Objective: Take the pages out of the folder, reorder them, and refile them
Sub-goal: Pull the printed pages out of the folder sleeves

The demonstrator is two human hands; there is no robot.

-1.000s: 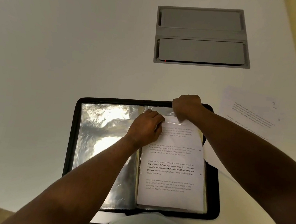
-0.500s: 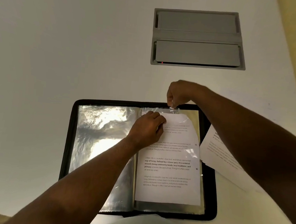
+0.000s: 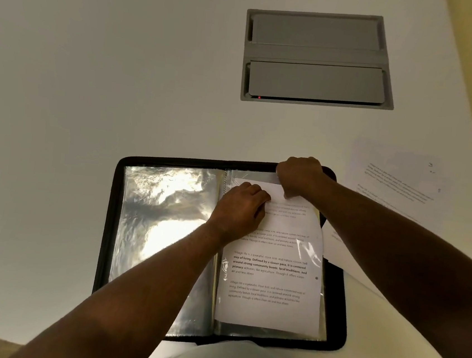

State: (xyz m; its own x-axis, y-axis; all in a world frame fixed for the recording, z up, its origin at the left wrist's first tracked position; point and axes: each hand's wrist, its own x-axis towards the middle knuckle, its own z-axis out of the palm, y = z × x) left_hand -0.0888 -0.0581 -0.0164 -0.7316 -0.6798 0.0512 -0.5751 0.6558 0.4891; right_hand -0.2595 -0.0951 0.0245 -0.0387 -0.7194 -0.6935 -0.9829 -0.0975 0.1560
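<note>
1. Sliding the white printed page (image 3: 271,273) down into the clear plastic sleeve (image 3: 268,332) on the right half of the open black zip folder (image 3: 107,223) looks like the step in hand; most of the sheet already lies over that sleeve, just in front of the person at the near edge of the white tabletop (image 3: 94,76).
2. Doing it well means keeping the sheet flat and square to the sleeve mouth, since its top edge sits slightly askew and a corner could catch or crease on the film.
3. Left hand (image 3: 239,208), fingers curled, presses on the page's upper left part near the spine, apparently pinning it.
4. Right hand (image 3: 299,176), a little farther, is bunched at the sleeve's top edge with fingertips pinched on what seems to be the film or the page's top margin; which one I cannot tell.
5. Left half of the folder shows only shiny, crinkled empty sleeves (image 3: 163,223).
6. Loose printed sheets (image 3: 397,184) wait to the right on the tabletop, partly under the right forearm.
7. Farther back, a grey recessed hatch (image 3: 317,59) sits closed.
</note>
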